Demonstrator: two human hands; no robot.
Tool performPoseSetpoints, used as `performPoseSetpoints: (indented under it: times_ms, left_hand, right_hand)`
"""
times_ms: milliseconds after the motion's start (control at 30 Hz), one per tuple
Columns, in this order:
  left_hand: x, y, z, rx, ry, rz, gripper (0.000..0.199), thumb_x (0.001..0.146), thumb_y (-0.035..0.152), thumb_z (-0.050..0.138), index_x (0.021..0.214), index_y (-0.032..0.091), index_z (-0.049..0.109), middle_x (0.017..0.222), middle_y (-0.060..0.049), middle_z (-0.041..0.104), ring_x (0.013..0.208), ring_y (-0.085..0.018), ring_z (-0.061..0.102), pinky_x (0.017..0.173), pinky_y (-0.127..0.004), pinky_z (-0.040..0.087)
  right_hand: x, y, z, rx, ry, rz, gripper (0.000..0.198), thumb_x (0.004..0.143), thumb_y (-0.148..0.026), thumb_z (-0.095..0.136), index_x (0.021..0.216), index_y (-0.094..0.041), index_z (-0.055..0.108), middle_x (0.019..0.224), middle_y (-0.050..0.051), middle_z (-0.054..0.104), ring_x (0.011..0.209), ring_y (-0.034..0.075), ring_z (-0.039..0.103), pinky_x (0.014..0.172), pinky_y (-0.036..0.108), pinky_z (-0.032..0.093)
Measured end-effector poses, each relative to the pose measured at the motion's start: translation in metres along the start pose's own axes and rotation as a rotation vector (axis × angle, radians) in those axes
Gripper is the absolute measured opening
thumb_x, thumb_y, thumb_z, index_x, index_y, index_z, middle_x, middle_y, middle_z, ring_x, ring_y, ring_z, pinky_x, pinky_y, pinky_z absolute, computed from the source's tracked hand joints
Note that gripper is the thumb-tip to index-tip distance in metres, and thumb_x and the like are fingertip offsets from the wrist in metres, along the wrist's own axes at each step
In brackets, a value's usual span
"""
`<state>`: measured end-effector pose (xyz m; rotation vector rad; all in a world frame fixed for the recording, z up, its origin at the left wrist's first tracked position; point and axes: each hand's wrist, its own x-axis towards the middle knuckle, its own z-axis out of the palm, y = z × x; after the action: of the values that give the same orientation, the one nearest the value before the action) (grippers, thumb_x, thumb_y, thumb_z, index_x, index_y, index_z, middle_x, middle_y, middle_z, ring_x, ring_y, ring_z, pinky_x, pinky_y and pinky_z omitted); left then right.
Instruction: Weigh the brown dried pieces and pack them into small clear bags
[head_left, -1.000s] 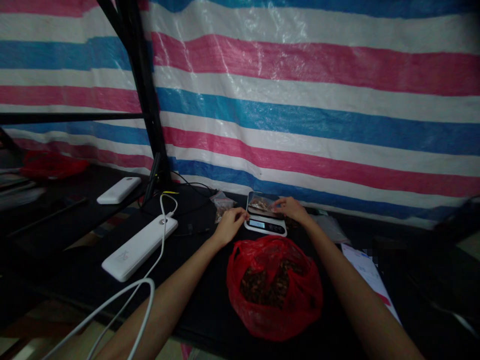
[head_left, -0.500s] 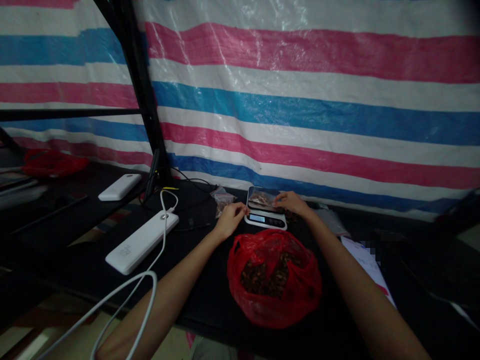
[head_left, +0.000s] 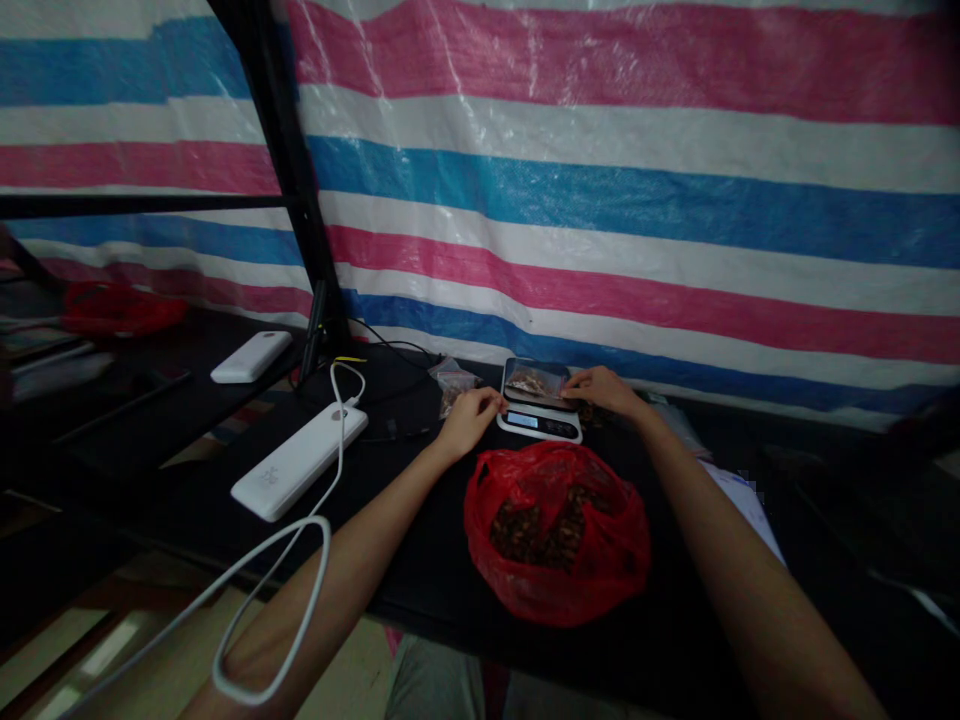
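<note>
A white kitchen scale [head_left: 541, 424] with a lit display and a dark weighing plate stands on the black table. On its plate lies a small clear zip bag [head_left: 531, 382] with brown pieces inside. My right hand [head_left: 609, 390] pinches the right edge of that bag. At the scale's left edge is my left hand [head_left: 471, 422], its fingers drawn together; anything between the fingertips is too small to make out. In front of the scale sits an open red plastic bag [head_left: 555, 590] filled with similar brown pieces. Another filled zip bag [head_left: 452, 388] lies behind my left hand.
A white power bank [head_left: 289, 472] with a looping white cable [head_left: 324, 560] lies to the left, the cable crossing above my left forearm. A second white power bank [head_left: 252, 357] is farther back. Clear bags [head_left: 679, 430] and papers [head_left: 739, 495] lie right. Striped sheeting [head_left: 600, 200] hangs behind.
The camera view has shifted slightly, moving everything up and a little right in the picture. The zip bag lies a bit flatter on the scale. Both hands keep nearly the same places.
</note>
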<state>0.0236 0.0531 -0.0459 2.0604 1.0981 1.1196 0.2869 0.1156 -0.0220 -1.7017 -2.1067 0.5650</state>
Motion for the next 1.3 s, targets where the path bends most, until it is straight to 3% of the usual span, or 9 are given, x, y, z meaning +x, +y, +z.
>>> performPoseSetpoints:
  times_ms: [233,467,733,1067,1300]
  left_hand:
    - [-0.001,0.001,0.000,0.005,0.004,0.014,0.027,0.084,0.025,0.037,0.079,0.015,0.062,0.077,-0.001,0.065,0.073,-0.013,0.057,0.071,-0.022,0.040]
    - [-0.001,0.002,0.001,0.002,0.002,0.029,0.028,0.084,0.026,0.037,0.076,0.015,0.062,0.077,-0.002,0.064,0.072,-0.014,0.057,0.069,-0.022,0.039]
    - [-0.002,0.004,-0.002,0.015,0.001,-0.001,0.029,0.084,0.026,0.037,0.077,0.015,0.063,0.078,-0.002,0.065,0.074,-0.014,0.057,0.070,-0.022,0.040]
    - [-0.001,0.001,-0.001,-0.001,0.032,-0.005,0.027,0.083,0.025,0.038,0.082,0.015,0.063,0.077,-0.002,0.066,0.075,-0.014,0.059,0.073,-0.023,0.042]
    - [-0.001,0.000,0.000,-0.021,0.004,-0.005,0.028,0.084,0.027,0.037,0.082,0.015,0.061,0.076,-0.002,0.066,0.074,-0.014,0.059,0.073,-0.023,0.043]
  right_hand:
    - [-0.010,0.003,-0.032,0.055,-0.048,0.090,0.043,0.058,-0.048,0.062,0.080,-0.012,0.069,0.065,0.004,0.065,0.057,0.015,0.055,0.047,0.022,0.039]
    - [-0.017,0.010,-0.048,-0.064,-0.187,0.127,0.029,0.055,-0.039,0.065,0.071,-0.016,0.071,0.064,0.003,0.067,0.059,0.015,0.056,0.049,0.021,0.039]
    - [-0.012,0.006,-0.042,-0.048,-0.043,0.084,0.036,0.064,-0.043,0.059,0.084,-0.014,0.069,0.063,0.005,0.065,0.055,0.014,0.055,0.049,0.023,0.039]
    - [0.004,0.003,-0.007,0.165,-0.009,0.010,0.042,0.061,-0.048,0.059,0.082,-0.013,0.068,0.055,0.001,0.058,0.049,0.011,0.046,0.048,0.022,0.034]
    - [0.000,-0.005,-0.002,0.221,-0.004,0.004,0.051,0.060,-0.053,0.060,0.089,-0.013,0.068,0.049,0.000,0.056,0.046,0.010,0.045,0.048,0.023,0.034]
